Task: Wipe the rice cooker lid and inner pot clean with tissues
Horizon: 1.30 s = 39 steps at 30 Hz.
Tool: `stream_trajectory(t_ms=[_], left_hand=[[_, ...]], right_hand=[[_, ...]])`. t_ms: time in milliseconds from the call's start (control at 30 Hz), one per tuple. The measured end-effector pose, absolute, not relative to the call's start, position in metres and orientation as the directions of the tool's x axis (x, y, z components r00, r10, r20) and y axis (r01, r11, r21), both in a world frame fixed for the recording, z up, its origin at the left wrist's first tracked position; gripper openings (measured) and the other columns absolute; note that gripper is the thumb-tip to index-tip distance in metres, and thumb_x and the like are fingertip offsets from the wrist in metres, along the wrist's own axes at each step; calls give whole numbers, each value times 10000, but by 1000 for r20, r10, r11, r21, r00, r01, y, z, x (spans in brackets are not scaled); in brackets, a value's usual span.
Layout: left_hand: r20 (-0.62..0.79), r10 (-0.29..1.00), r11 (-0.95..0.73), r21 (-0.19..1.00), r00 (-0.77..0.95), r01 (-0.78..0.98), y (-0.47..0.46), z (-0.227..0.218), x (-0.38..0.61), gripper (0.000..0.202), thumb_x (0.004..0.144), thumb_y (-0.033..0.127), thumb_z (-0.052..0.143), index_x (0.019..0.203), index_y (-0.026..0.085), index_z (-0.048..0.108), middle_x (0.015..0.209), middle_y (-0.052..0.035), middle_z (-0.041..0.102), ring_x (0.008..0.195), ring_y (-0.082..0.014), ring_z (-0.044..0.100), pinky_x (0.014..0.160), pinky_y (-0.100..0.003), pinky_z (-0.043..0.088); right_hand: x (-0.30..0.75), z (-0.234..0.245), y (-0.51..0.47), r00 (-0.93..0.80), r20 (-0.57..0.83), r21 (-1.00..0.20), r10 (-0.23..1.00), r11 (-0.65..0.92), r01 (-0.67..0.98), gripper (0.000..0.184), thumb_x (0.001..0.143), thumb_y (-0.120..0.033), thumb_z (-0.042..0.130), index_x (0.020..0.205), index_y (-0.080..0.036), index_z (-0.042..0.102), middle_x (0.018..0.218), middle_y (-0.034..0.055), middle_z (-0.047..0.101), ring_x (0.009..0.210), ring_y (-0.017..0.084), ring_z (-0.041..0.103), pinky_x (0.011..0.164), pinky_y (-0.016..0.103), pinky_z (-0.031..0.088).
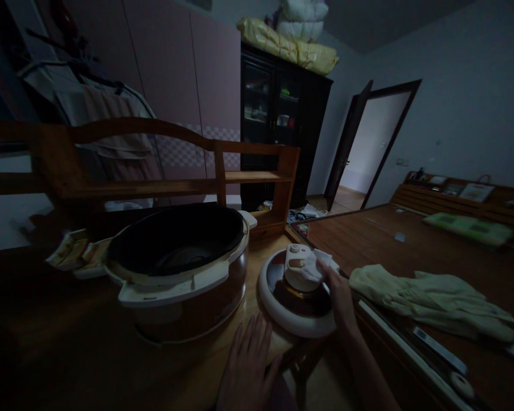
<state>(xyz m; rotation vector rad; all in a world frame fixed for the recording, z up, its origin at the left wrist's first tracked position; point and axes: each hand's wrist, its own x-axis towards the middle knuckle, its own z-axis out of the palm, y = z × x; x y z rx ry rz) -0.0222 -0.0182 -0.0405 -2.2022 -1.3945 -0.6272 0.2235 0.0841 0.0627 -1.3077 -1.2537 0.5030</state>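
Note:
A large electric cooker (184,268) with a dark, lidless pot stands on the wooden table (68,354). Its round lid (295,297), white-rimmed with a cream handle, lies on the table to the right of it. My right hand (336,291) presses a white cloth (314,265) against the lid's handle, fingers closed on the cloth. My left hand (248,359) lies flat on the table in front of the lid, fingers stretched out, holding nothing.
A wooden shelf rack (223,177) stands behind the cooker. A pale green garment (428,297) lies on a wooden bed platform at the right. A dark cabinet (278,120) and an open doorway (377,142) are at the back. Small packets (75,251) lie left of the cooker.

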Motion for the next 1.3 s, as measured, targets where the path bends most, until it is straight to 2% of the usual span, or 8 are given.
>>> stream_trajectory(t_ms=[400, 533, 700, 800, 900, 1000, 1200, 1300], left_hand=[[612, 696, -400, -104, 376, 910, -16, -41, -20, 566, 933, 421, 485, 1461, 227, 418, 1472, -50, 487, 1398, -243, 368, 1090, -409, 383], [611, 698, -396, -105, 373, 912, -18, -39, -22, 575, 937, 415, 483, 1471, 222, 399, 1485, -55, 471, 1401, -245, 365, 1087, -410, 388], [621, 680, -437, -83, 390, 895, -16, -40, -26, 644, 934, 448, 486, 1508, 210, 316, 1521, -72, 413, 1401, -246, 373, 1063, -400, 428], [618, 700, -466, 17, 357, 885, -13, -45, -28, 699, 932, 413, 502, 1537, 207, 221, 1522, -94, 404, 1397, -257, 380, 1045, -412, 456], [599, 744, -456, 132, 295, 880, -13, -46, -26, 768, 935, 396, 502, 1556, 186, 104, 1518, -136, 391, 1385, -272, 396, 1018, -421, 489], [545, 793, -453, 228, 272, 862, -16, -42, -12, 804, 949, 393, 470, 1557, 150, 4, 1537, -154, 334, 1388, -255, 387, 1020, -376, 496], [593, 800, -314, 286, 90, 906, -6, -71, 49, 1023, 885, 443, 537, 1504, 10, -152, 1478, -303, 336, 1332, -382, 426, 976, -492, 514], [669, 742, -264, 335, -31, 904, 6, -87, 71, 979, 886, 370, 530, 1513, 33, -142, 1489, -300, 319, 1327, -394, 433, 979, -545, 500]], right_hand=[[191, 54, 44, 40, 614, -516, 788, 362, 776, 399, 1000, -316, 392, 1346, -222, 569, 1426, 84, 520, 1378, 271, 416, 1115, 537, 360], [199, 54, 26, 32, 523, -633, 851, 364, 683, 409, 1004, -351, 376, 1358, -253, 557, 1399, 57, 554, 1339, 245, 472, 1111, 472, 376], [249, 32, 11, 467, 524, -794, 712, 211, 570, 569, 980, -465, 362, 1476, -188, 399, 1524, 69, 396, 1407, 282, 363, 1139, 449, 299], [270, 6, 11, 556, 423, -872, 716, 152, 466, 762, 927, -556, 425, 1547, -173, 204, 1569, 70, 305, 1462, 289, 232, 1146, 440, 287], [263, -14, 10, 496, 279, -917, 822, 75, 392, 949, 865, -594, 533, 1562, -210, 16, 1615, 72, 163, 1484, 279, 126, 1170, 458, 228], [246, -25, 9, 375, 283, -895, 883, 103, 433, 1126, 781, -565, 670, 1550, -216, -76, 1630, 103, -1, 1489, 292, 35, 1187, 496, 115], [257, -35, 9, 278, 352, -856, 894, 187, 482, 1204, 688, -498, 776, 1557, -241, -17, 1615, 122, 154, 1478, 316, 128, 1174, 510, 173], [264, -37, 10, 266, 322, -861, 908, 165, 482, 1174, 713, -513, 750, 1557, -242, -18, 1606, 126, 187, 1473, 316, 160, 1164, 513, 210]])
